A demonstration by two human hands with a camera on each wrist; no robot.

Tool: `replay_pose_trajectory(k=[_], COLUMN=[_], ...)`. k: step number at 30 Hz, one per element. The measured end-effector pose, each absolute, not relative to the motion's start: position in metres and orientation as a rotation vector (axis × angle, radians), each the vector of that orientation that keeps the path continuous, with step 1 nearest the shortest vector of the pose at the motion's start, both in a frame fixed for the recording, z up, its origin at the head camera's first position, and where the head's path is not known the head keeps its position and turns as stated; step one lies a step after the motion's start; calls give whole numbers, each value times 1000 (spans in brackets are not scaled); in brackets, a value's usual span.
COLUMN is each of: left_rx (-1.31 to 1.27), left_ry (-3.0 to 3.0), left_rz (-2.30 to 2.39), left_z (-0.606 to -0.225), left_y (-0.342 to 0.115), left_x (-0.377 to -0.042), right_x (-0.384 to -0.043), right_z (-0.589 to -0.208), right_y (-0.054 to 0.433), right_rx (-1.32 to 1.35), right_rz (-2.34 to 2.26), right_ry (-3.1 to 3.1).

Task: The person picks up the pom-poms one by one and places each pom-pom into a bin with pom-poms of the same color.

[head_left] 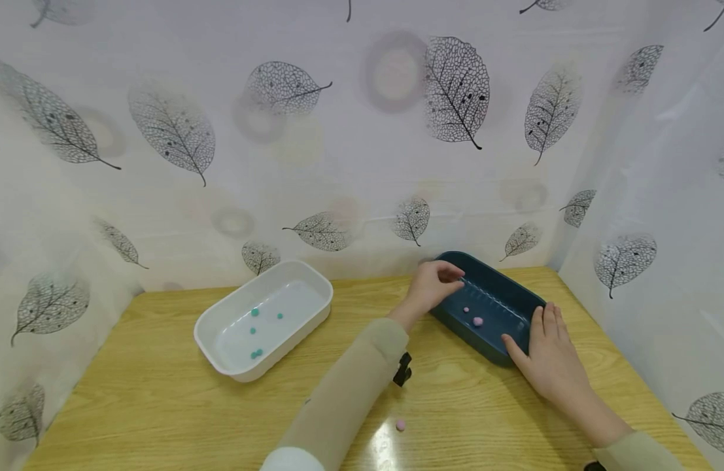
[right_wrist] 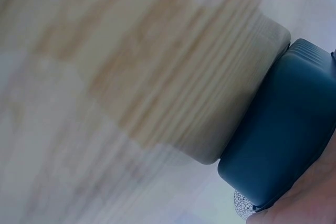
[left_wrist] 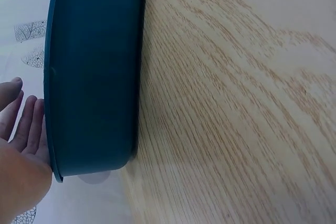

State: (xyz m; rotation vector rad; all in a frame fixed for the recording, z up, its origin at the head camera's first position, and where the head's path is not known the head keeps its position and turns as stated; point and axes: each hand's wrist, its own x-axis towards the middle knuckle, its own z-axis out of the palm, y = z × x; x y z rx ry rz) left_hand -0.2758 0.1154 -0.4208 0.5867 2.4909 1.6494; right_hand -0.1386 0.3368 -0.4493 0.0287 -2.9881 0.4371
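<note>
A dark blue tray [head_left: 473, 337] stands at the right of the table, with two small pink balls [head_left: 477, 321] on its floor. Over its left end is my left hand [head_left: 429, 286], thumb and fingers bent and apart, nothing visible between them. The left wrist view shows this hand [left_wrist: 23, 145] beside the tray's rim and outer wall [left_wrist: 94, 77]. My right hand [head_left: 552, 360] rests against the tray's right end, fingers stretched along it and thumb at the near rim. In the right wrist view only part of that hand [right_wrist: 302, 192] shows, touching the tray [right_wrist: 278, 129].
A white tray [head_left: 303, 340] stands on the left, holding several small green balls [head_left: 255, 312]. One more pink ball [head_left: 400, 425] lies on the wooden table [head_left: 467, 412] near the front. Behind the table hangs a leaf-patterned curtain [head_left: 362, 163], also along both sides.
</note>
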Motion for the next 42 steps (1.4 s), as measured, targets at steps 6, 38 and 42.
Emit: replay_pose_trajectory(k=[6, 38, 42], left_rx=[580, 679, 671], left_ry=[2487, 2425, 2412], left_rz=[1643, 1637, 1651], left_z=[-420, -400, -400], left_y=[110, 36, 27], left_x=[-276, -270, -268], right_x=[-138, -139, -138], right_z=[-449, -448, -448], right_y=[336, 337, 336], right_rx=[32, 32, 28], right_rz=[448, 428, 430], right_ry=[-2982, -2995, -2997])
